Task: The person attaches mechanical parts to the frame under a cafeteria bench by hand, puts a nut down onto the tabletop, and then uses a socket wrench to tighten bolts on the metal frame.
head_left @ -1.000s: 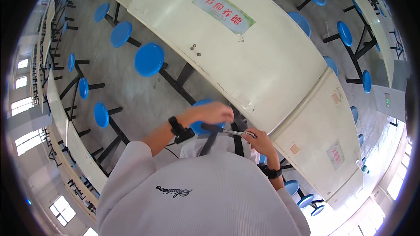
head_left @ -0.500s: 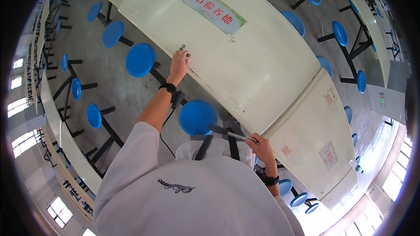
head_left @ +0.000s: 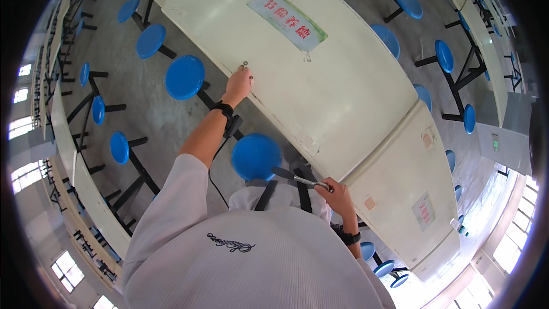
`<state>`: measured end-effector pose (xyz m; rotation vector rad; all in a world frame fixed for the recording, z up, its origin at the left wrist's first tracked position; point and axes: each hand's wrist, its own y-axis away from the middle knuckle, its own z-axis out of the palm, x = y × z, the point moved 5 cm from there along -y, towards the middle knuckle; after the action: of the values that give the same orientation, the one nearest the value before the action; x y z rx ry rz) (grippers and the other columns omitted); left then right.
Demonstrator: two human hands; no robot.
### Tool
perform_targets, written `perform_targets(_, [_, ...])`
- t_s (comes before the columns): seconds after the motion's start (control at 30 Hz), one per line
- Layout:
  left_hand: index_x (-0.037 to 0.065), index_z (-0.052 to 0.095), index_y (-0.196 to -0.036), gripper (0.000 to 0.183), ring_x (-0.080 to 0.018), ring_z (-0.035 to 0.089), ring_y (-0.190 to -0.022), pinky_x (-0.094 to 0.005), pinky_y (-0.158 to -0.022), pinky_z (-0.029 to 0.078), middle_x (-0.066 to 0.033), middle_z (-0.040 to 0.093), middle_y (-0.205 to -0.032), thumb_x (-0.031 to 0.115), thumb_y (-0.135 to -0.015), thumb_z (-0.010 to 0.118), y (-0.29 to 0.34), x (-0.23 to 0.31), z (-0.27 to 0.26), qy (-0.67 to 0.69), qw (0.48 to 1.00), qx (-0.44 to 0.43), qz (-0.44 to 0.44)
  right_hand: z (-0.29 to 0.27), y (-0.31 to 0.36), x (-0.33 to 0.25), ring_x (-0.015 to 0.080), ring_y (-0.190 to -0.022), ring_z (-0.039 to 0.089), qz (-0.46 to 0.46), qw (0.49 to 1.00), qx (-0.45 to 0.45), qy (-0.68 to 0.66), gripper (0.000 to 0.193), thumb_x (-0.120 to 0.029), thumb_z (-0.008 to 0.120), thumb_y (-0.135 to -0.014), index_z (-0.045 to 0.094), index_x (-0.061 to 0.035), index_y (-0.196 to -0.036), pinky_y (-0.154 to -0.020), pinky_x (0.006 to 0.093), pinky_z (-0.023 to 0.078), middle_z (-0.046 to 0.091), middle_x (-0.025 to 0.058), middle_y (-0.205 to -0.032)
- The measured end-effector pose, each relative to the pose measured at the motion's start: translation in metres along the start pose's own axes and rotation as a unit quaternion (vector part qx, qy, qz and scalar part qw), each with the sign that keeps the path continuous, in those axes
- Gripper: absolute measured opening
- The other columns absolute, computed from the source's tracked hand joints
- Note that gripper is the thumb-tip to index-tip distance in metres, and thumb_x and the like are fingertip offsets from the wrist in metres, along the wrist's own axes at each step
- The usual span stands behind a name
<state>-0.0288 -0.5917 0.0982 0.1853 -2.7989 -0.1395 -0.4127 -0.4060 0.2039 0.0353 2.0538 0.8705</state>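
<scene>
My left hand [head_left: 238, 84] rests at the edge of the long cream table [head_left: 320, 91], fingers curled in. A small dark round piece [head_left: 250, 77] shows at its thumb side, partly hidden by the fingers. Just beyond the fingertips lies a small dark ring [head_left: 245, 63] on the tabletop. Lower down, beside the table's near edge, my right hand [head_left: 337, 196] is closed around a slim shiny metal tool [head_left: 304, 180] with a dark flat end. That end points left, over the seat of a blue stool; its exact kind is unclear.
Round blue stools [head_left: 185, 77] on black bars line the table, one close in front of me [head_left: 256, 157]. A printed sign [head_left: 287, 20] is stuck on the top. A second table [head_left: 394, 177] adjoins at right, with a bottle [head_left: 458, 227] on it. A black cable hangs from my left wrist.
My left fingers have shifted slightly and now cover more of the small round pieces. The right hand still grips the metal tool, a little turned. The view has tilted slightly.
</scene>
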Motion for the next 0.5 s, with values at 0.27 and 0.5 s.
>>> perform_targets(0.27, [0.003, 0.049, -0.082, 0.014, -0.0313, 0.056, -0.074, -0.0403, -0.063, 0.046, -0.0127, 0.054, -0.081, 0.011, -0.081, 0.060, 0.006, 0.005, -0.003, 0.073, 0.997, 0.005, 0.038, 0.005, -0.003, -0.004, 0.0213, -0.054, 0.053, -0.045, 0.998, 0.019, 0.028, 0.025, -0.027, 0.067, -0.077, 0.061, -0.0032, -0.083, -0.053, 0.0314, 0.042, 0.057, 0.0095, -0.062])
perform_targets(0.5, [0.003, 0.053, -0.079, 0.017, -0.0194, 0.060, -0.058, -0.0297, -0.054, 0.046, -0.0080, 0.062, -0.067, 0.014, -0.077, 0.066, 0.073, 0.008, -0.021, 0.372, 0.922, 0.046, -0.092, 0.012, -0.008, -0.015, 0.0228, -0.056, 0.055, -0.046, 0.997, 0.000, 0.069, 0.028, -0.028, 0.068, -0.076, 0.061, -0.0025, -0.083, -0.054, 0.0314, 0.043, 0.058, 0.0099, -0.063])
